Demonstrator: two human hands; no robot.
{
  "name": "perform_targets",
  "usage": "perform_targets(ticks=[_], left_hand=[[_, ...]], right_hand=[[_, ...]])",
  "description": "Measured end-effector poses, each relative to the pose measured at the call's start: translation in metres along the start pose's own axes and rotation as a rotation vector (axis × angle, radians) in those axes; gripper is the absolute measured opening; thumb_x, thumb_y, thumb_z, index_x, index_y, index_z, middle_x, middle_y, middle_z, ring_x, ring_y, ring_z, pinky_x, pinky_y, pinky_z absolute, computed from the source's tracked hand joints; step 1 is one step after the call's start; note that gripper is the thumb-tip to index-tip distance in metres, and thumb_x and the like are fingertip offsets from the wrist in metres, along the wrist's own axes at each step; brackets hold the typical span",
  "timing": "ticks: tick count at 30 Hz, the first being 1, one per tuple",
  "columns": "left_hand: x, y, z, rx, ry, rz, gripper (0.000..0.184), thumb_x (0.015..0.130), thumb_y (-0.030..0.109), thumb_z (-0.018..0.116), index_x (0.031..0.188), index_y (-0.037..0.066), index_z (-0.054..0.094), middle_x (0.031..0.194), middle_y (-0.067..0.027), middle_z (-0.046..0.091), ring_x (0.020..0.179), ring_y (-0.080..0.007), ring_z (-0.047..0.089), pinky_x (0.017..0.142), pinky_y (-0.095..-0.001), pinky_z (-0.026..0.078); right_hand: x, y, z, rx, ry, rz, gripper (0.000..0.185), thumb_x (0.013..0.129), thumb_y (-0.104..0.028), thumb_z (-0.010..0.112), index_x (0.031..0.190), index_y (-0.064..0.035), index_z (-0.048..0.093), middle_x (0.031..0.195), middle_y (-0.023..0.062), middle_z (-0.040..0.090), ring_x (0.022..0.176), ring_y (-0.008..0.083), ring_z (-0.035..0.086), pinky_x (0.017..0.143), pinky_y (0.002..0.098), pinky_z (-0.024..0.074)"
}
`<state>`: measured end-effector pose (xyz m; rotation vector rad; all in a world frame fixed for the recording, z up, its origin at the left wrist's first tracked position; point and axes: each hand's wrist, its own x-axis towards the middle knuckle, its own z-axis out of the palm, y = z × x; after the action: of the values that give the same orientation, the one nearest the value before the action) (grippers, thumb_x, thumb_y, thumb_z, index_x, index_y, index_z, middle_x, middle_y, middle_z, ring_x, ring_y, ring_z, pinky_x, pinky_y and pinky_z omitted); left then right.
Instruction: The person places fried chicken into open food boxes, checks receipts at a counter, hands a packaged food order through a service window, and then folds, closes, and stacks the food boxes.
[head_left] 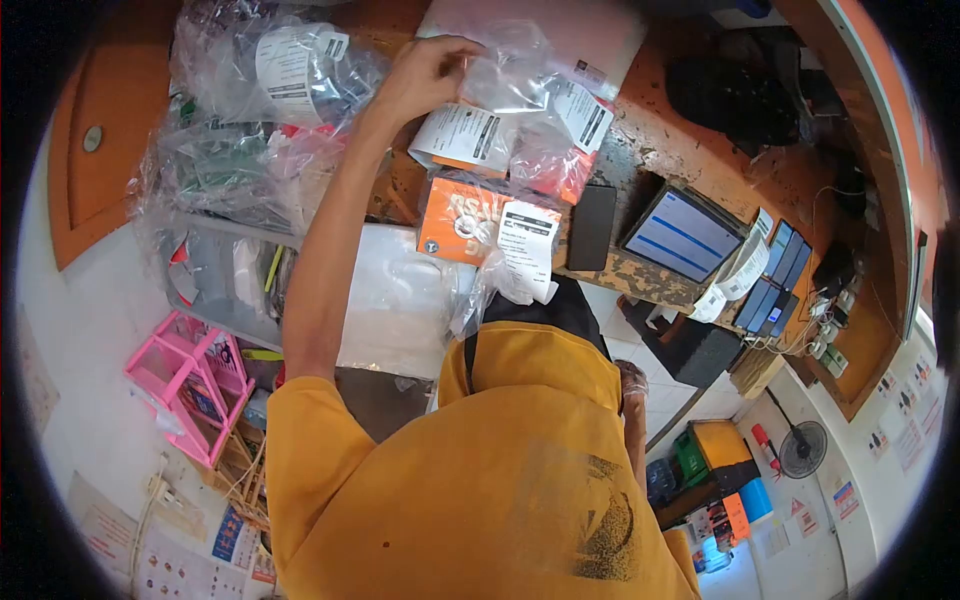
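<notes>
My left hand (428, 72) reaches over the counter with its fingers curled on the gathered top of a clear plastic bag (508, 78). Beneath that bag are a red packet (557, 165) with a printed slip and another item under a paper slip (462, 138). Closer to my body lies an orange box (455, 215) in clear plastic, a white receipt (527, 245) on its right side. My right hand (632, 380) hangs low beside my body, partly hidden by the yellow shirt, so its fingers cannot be made out.
Bagged goods (250, 150) crowd the counter's left. Right of the orange box are a black phone (593, 228), a tablet (683, 233), a receipt printer strip (745, 268) and more devices (778, 275). Clear plastic sheets (395, 300) hang at the front. A pink rack (190, 385) stands lower left.
</notes>
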<state>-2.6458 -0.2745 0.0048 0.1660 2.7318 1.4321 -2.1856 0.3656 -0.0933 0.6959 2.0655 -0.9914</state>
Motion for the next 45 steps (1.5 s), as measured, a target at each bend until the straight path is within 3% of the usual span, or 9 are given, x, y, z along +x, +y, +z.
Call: perform_targets(ticks=[3,9,13,27,30,33,36,39,45], left_hand=[[-0.005,-0.010,-0.001,0.050,-0.005,-0.075,0.045,0.084,0.006,0.068,0.128,0.014,0.067,0.121,-0.0107,0.071,0.114,-0.0275,0.067,0.101,-0.0372,0.051],[-0.020,-0.002,-0.002,0.097,-0.012,-0.006,0.039,0.087,0.009,0.066,0.126,0.011,0.065,0.118,-0.0124,0.071,0.109,-0.0303,0.068,0.093,-0.0384,0.054],[-0.018,-0.012,-0.001,0.022,-0.093,-0.079,0.062,0.077,0.005,0.069,0.137,0.012,0.059,0.128,-0.0134,0.067,0.120,-0.0287,0.064,0.105,-0.0408,0.049],[-0.007,-0.005,0.007,0.044,-0.135,-0.111,0.098,0.068,0.009,0.083,0.153,0.019,0.037,0.137,-0.0114,0.062,0.126,-0.0345,0.059,0.109,-0.0448,0.046],[-0.003,-0.001,0.010,0.109,-0.115,0.020,0.105,0.064,0.014,0.087,0.153,0.015,0.031,0.133,-0.0178,0.062,0.121,-0.0417,0.058,0.103,-0.0466,0.048],[0.005,-0.007,0.016,0.044,-0.170,0.168,0.116,0.059,0.017,0.090,0.156,0.016,0.026,0.136,-0.0195,0.059,0.126,-0.0441,0.053,0.107,-0.0481,0.044],[0.010,-0.002,0.026,0.134,-0.237,0.114,0.116,0.061,0.026,0.090,0.157,0.017,0.025,0.138,-0.0211,0.057,0.127,-0.0438,0.052,0.109,-0.0494,0.042],[0.014,0.012,0.035,0.297,-0.293,0.082,0.104,0.070,0.047,0.084,0.153,0.008,0.034,0.142,-0.0262,0.052,0.134,-0.0421,0.049,0.110,-0.0460,0.045],[0.021,-0.070,0.065,-0.118,-0.408,0.076,0.071,0.083,0.026,0.078,0.143,0.004,0.048,0.129,-0.0168,0.064,0.115,-0.0312,0.062,0.099,-0.0407,0.049]], right_hand=[[-0.010,-0.033,0.003,0.121,0.027,0.063,0.027,0.096,-0.024,0.063,0.107,-0.0001,0.071,0.111,0.0117,0.072,0.104,0.0247,0.066,0.092,0.0371,0.0508],[-0.007,-0.019,0.010,-0.446,-0.039,-0.281,0.031,0.095,-0.029,0.062,0.108,-0.0029,0.072,0.112,0.0127,0.072,0.107,0.0268,0.066,0.096,0.0365,0.0501],[-0.007,-0.006,0.036,0.060,0.064,-0.004,0.031,0.095,-0.029,0.060,0.108,-0.0047,0.074,0.112,0.0134,0.073,0.108,0.0288,0.067,0.095,0.0363,0.0497],[-0.013,-0.035,0.038,-0.180,0.024,0.007,0.032,0.093,-0.029,0.061,0.109,-0.0046,0.075,0.112,0.0137,0.073,0.107,0.0284,0.067,0.094,0.0353,0.0495],[0.000,-0.022,0.047,0.186,0.068,0.235,0.034,0.092,-0.031,0.062,0.111,-0.0046,0.075,0.111,0.0134,0.074,0.106,0.0266,0.068,0.092,0.0349,0.0494],[0.001,-0.033,0.045,0.007,0.011,0.050,0.035,0.092,-0.031,0.062,0.110,-0.0037,0.074,0.111,0.0129,0.074,0.105,0.0253,0.067,0.093,0.0347,0.0495],[0.004,-0.028,0.054,0.288,0.045,0.208,0.033,0.091,-0.028,0.062,0.109,-0.0026,0.074,0.111,0.0129,0.074,0.104,0.0257,0.068,0.093,0.0351,0.0496],[0.010,0.000,0.060,-0.102,0.037,-0.114,0.032,0.091,-0.025,0.061,0.108,-0.0015,0.074,0.109,0.0131,0.074,0.103,0.0255,0.068,0.093,0.0348,0.0498],[-0.008,-0.047,0.063,0.046,0.059,0.063,0.033,0.091,-0.026,0.060,0.107,-0.0013,0.074,0.107,0.0129,0.074,0.102,0.0258,0.067,0.092,0.0339,0.0497]])
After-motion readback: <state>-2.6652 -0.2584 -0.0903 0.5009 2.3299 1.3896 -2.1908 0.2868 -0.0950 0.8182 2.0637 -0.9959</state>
